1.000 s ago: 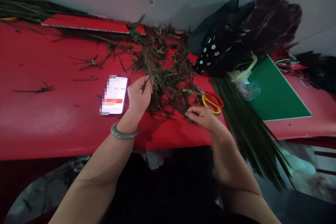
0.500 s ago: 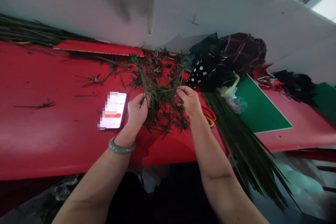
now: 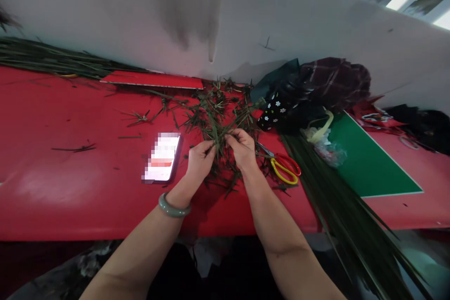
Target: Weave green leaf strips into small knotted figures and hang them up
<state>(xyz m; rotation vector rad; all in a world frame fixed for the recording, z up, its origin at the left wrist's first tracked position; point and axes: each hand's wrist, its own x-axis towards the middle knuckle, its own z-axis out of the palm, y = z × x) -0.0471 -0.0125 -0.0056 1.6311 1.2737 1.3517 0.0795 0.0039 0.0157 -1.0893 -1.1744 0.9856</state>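
Both hands meet over a heap of green leaf pieces point(image 3: 214, 103) on the red-covered table point(image 3: 116, 206). My left hand point(image 3: 200, 161), with a grey-green bangle point(image 3: 174, 207) at the wrist, pinches a strip of green leaf point(image 3: 217, 136) from the left. From the right, my right hand point(image 3: 242, 150) pinches leaf strips close by, thumb and forefinger together. Exactly how the strips cross between the fingertips is too small to make out. Just right of my right hand lie scissors point(image 3: 285, 168) with red and yellow handles.
A lit phone point(image 3: 163, 157) lies left of my hands. Long leaves point(image 3: 337, 211) hang over the table edge at right, beside a green board point(image 3: 379, 168). A black flowered item point(image 3: 276, 110) and dark cloth point(image 3: 337, 79) sit by the wall. Another leaf bundle point(image 3: 52, 58) is at back left.
My hands have come closer together, the right moving left toward the left hand. The scissors now show more fully. The whole view has shifted slightly.
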